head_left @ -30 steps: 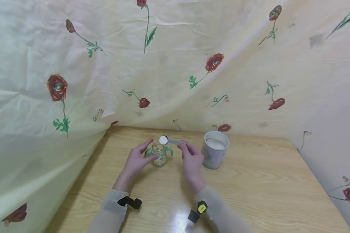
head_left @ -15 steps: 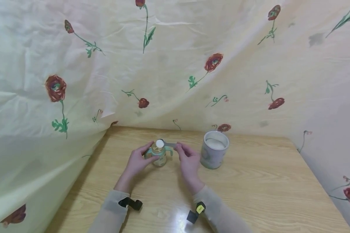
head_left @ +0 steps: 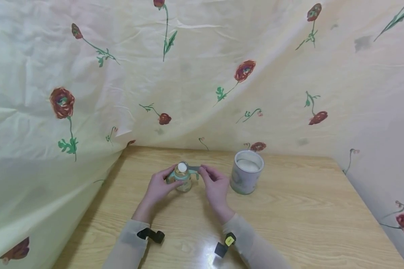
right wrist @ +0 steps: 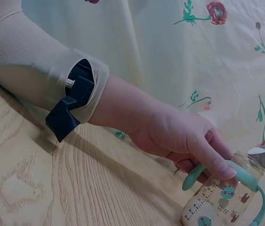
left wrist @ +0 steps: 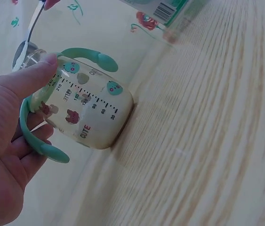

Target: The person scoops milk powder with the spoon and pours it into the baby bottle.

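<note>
A clear baby bottle point(head_left: 186, 185) with mint-green side handles stands upright, its lid off, on the table. My left hand point(head_left: 157, 188) holds it round the neck, the thumb in front, as the left wrist view shows on the bottle point(left wrist: 92, 110). With thumb and fingers my right hand point(head_left: 217, 187) pinches the handle of a grey measuring scoop point(head_left: 193, 168). White powder fills the scoop's bowl, which is over the bottle's mouth. In the right wrist view the scoop point(right wrist: 264, 156) is right at the bottle's rim; the right hand is almost wholly outside that view.
An uncovered can point(head_left: 245, 181) with white powder inside stands to the right of my right hand. Behind the wooden table point(head_left: 306, 209) hangs a flower-patterned cloth point(head_left: 195, 89), which also closes off the left side.
My right hand has moved left and slightly down, bringing the filled scoop from beside the bottle to over its mouth. The left hand keeps its hold on the bottle; the can stays put.
</note>
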Demonstrator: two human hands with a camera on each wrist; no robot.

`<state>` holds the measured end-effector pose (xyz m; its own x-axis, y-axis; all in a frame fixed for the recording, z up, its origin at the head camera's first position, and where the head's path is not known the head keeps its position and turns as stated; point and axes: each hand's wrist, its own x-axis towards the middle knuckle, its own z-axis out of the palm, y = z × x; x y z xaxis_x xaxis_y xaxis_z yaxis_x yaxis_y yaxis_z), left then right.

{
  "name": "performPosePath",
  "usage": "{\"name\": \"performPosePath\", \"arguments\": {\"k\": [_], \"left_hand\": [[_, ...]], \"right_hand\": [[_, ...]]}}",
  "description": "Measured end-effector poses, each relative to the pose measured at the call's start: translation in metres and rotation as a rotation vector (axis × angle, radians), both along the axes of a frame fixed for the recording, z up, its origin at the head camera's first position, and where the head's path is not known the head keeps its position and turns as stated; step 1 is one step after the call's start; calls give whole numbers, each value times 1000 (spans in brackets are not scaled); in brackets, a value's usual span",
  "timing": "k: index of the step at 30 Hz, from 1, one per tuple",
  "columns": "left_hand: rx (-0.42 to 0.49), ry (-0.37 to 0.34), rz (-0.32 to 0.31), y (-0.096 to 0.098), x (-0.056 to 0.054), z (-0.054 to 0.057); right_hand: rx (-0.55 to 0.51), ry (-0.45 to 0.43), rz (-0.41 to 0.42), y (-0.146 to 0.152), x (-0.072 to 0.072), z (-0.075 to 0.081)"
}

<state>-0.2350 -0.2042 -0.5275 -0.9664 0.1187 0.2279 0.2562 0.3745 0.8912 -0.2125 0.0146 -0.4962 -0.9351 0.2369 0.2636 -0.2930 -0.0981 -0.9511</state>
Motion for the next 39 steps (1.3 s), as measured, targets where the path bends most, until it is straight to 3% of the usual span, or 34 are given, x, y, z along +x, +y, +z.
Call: {"name": "performPosePath", "arguments": {"k": [8,12,17,21,29,39], "left_hand": [[7,-5,8,0,0,0],[-2,2,7,0,0,-1],[-6,12,7,1,0,0],[3,6,7,2,0,1],[-1,6,7,2,1,1],[-8,9,-11,0,2,0]], "right_hand": [[92,122,4,2,-1,-1],[221,320,1,5,-4,-5],[530,628,-49,12,-11,-8],[684,757,-58,14,-13,-10],[766,872,-63,15,-13,-10],[752,884,-49,14,-11,-9]]}}
